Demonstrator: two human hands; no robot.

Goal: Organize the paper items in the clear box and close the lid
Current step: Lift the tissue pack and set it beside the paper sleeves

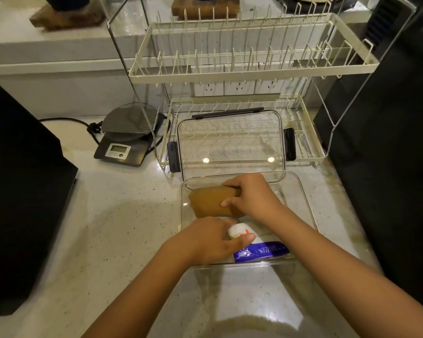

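A clear plastic box (300, 193) stands open on the counter in front of me. Inside it, at the far left, lies a brown paper pack (209, 202), and my right hand (250, 195) grips its right end. My left hand (210, 240) reaches into the box's near left part and holds a small white packet (238, 230) with an orange mark. A purple-and-white tissue pack (260, 251) lies against the box's near wall, just right of my left hand. The clear lid (231, 145) with dark clips leans on the lower rack behind the box.
A cream two-tier dish rack (252, 71) stands behind the box. A kitchen scale (126, 140) with a cable sits to the left of the rack. Large black objects flank the counter at the left (22, 191) and right (388, 142).
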